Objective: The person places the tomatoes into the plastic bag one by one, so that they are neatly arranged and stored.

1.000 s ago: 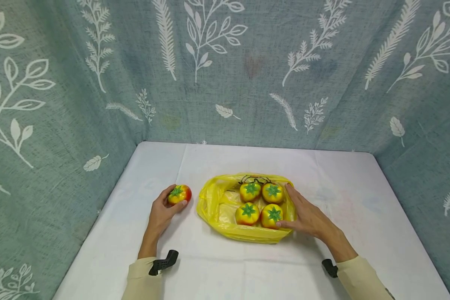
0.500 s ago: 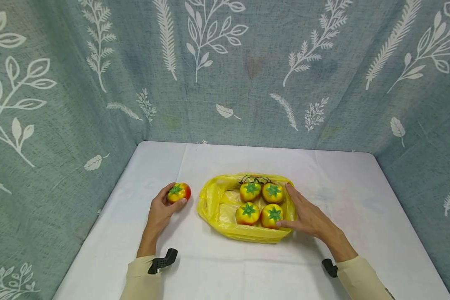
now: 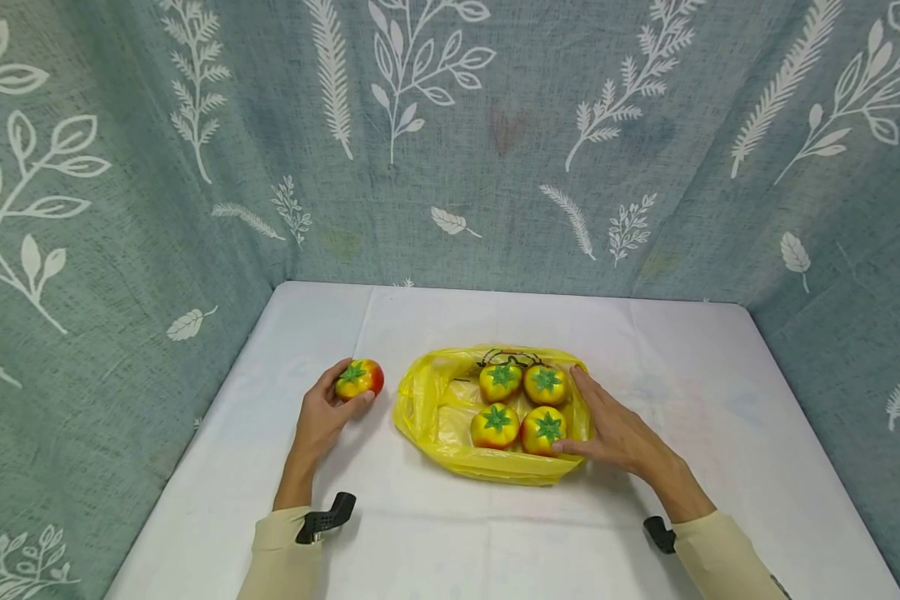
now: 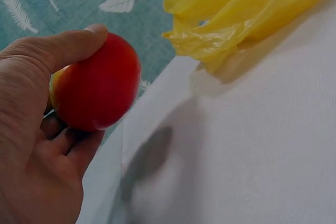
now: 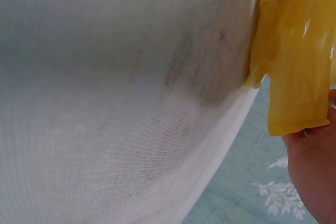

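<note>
My left hand grips a red and yellow tomato with a green star-shaped top, left of the bag. In the left wrist view this tomato shows its smooth red side, off the table, with a shadow below. An open yellow plastic bag lies at mid-table holding several similar tomatoes in two rows. My right hand holds the bag's right end, its thumb over the rim beside the near right tomato. Some right fingers are hidden behind the yellow plastic in the right wrist view.
A white cloth covers the table. Teal curtains with white leaf prints stand behind it and along both sides. The bag's left end is crumpled and lies between the held tomato and those inside.
My left hand has shifted slightly up and away from me with the tomato. The right hand and the bag stay in place.
</note>
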Demonstrator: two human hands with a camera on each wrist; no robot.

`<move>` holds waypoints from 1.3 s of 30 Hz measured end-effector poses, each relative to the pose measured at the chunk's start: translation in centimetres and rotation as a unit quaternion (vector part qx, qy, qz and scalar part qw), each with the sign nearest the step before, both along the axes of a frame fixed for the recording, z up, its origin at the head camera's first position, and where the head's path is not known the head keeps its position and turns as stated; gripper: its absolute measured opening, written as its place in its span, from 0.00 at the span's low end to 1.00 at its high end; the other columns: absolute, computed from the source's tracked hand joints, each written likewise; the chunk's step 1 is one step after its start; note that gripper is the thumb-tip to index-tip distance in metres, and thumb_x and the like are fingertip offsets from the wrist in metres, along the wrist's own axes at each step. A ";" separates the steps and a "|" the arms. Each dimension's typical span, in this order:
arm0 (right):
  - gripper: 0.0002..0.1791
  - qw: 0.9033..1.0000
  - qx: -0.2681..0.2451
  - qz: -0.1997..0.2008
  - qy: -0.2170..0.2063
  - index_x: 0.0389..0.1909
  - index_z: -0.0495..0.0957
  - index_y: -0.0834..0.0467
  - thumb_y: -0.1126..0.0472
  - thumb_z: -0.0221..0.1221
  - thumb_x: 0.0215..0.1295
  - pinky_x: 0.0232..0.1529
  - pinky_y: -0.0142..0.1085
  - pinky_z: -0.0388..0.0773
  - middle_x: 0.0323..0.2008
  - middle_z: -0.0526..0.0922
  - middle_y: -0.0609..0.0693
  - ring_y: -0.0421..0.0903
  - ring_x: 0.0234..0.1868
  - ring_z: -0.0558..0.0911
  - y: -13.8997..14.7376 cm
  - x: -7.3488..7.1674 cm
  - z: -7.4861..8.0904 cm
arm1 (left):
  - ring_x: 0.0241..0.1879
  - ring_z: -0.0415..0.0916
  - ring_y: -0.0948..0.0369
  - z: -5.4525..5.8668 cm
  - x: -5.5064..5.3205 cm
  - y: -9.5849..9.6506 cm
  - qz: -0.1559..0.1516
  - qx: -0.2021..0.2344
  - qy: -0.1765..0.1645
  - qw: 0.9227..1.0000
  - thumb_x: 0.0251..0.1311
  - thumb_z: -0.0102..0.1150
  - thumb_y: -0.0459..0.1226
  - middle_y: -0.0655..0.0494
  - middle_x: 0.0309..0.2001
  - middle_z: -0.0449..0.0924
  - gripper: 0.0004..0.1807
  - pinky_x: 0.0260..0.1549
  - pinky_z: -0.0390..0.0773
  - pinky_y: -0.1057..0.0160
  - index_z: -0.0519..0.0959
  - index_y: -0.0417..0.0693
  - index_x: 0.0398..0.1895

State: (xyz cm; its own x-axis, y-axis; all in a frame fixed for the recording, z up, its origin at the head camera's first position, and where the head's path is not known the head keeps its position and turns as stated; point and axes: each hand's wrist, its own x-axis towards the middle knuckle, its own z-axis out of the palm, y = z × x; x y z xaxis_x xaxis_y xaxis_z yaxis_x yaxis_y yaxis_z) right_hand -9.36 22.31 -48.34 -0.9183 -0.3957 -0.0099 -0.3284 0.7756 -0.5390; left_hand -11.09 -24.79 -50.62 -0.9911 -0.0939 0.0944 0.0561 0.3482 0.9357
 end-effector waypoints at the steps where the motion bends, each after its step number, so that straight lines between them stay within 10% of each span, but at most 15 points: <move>1: 0.69 1.000 -0.001 -0.001 0.000 0.83 0.40 0.51 0.24 0.65 0.51 0.64 0.65 0.67 0.80 0.47 0.59 0.65 0.74 0.60 0.0 0.0 0.0 | 0.69 0.65 0.51 0.1 -0.1 0.1 0.001 -0.002 0.001 1.000 0.60 0.73 0.43 0.45 0.72 0.65 0.40 0.69 0.63 0.64 0.67 0.45 0.74; 12: 0.68 1.000 -0.004 -0.001 0.001 0.83 0.39 0.50 0.24 0.65 0.51 0.65 0.65 0.66 0.80 0.47 0.58 0.64 0.75 0.59 0.0 0.0 0.0 | 0.71 0.63 0.47 1.9 -0.3 1.2 -0.011 -0.009 0.010 1.000 0.62 0.71 0.38 0.42 0.73 0.64 0.39 0.71 0.61 0.50 0.65 0.41 0.74; 23: 0.68 1.000 -0.004 0.002 0.000 0.83 0.38 0.48 0.25 0.65 0.51 0.63 0.66 0.68 0.80 0.47 0.60 0.66 0.74 0.60 0.0 0.0 0.0 | 0.67 0.67 0.45 6.5 1.2 3.2 -0.032 -0.020 0.007 0.999 0.63 0.69 0.33 0.36 0.70 0.66 0.37 0.69 0.64 0.47 0.65 0.33 0.72; 39: 0.68 1.000 -0.007 -0.002 -0.002 0.83 0.39 0.47 0.24 0.65 0.51 0.63 0.66 0.68 0.80 0.47 0.59 0.65 0.74 0.61 0.0 0.1 -0.1 | 0.66 0.69 0.50 3.0 -1.4 3.4 -0.063 -0.004 0.024 0.998 0.61 0.72 0.38 0.44 0.70 0.68 0.39 0.68 0.66 0.50 0.66 0.43 0.74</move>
